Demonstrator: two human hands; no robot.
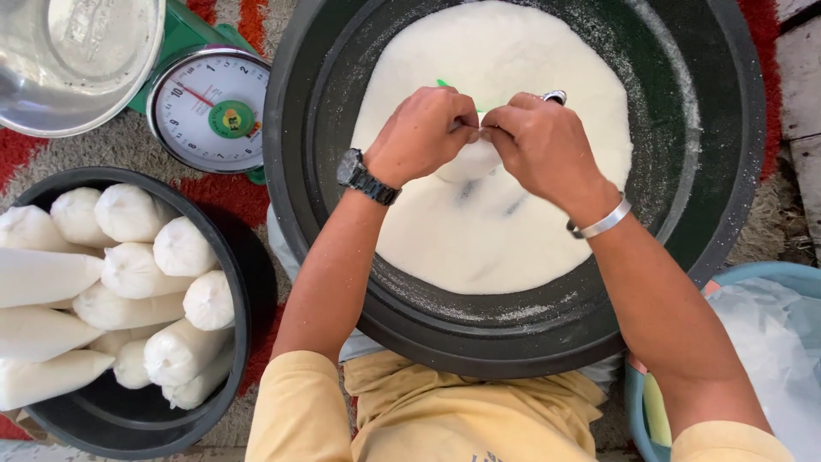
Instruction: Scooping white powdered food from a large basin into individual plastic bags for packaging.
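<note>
Both hands pinch small white filled bag

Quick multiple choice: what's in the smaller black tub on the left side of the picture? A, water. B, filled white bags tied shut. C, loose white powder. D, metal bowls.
B: the smaller black tub holds a pile of filled white bags, plump and closed at their ends, not loose powder.

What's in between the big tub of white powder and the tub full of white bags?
In the head view, the person's left forearm crosses that gap; beneath it lie red and grey carpet and the tubs' nearly touching rims.
</note>
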